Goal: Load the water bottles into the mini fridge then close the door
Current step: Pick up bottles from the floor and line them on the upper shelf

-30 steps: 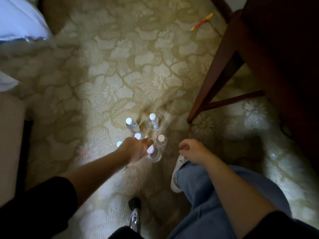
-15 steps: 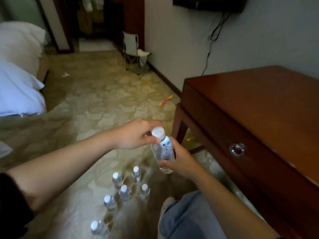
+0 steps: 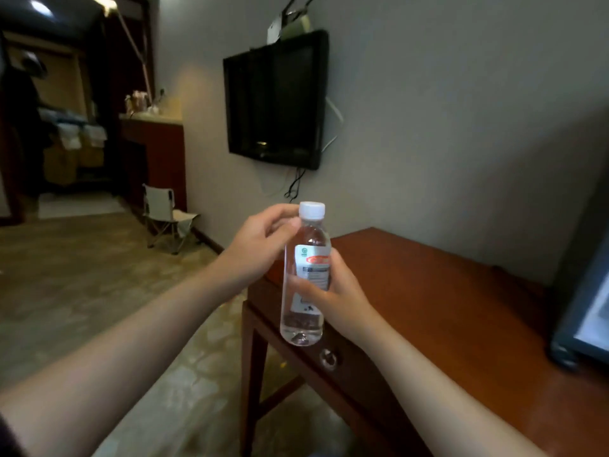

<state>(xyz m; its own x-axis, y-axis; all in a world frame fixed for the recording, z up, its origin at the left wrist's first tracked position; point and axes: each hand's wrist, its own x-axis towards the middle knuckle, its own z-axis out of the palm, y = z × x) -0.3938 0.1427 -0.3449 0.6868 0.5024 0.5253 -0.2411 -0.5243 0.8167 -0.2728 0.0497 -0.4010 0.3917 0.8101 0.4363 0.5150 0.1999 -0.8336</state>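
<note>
the water bottle is up in the air in front of the person, upright, over the near corner of the wooden desk and touching nothing but skin. the right hand is wrapped round its middle, fingers curled across the paper label, thumb hidden behind. the left hand pinches the neck just under the white cap, fingertips bent in against the clear shoulder. so both hands have hold of it.

it looks full nearly to the neck and small, so i'd guess it has a bit of heft but is easy for one hand. the clear plastic wall is thin by the look of it and will likely dent under a hard squeeze; a firm, even wrap suits it better than a pinch. the label band is the best place to take it: paper gives more friction than the bare plastic above and below, which looks smooth and could slide in a damp palm. the cap seems screwed on, so tilting it should not spill. it won't shatter if it is knocked, though it could roll.

the mini fridge sits at the far right end of the desk, well apart from the bottle, only its dark edge and a pale panel in sight; i cannot tell whether its door is open.
</note>
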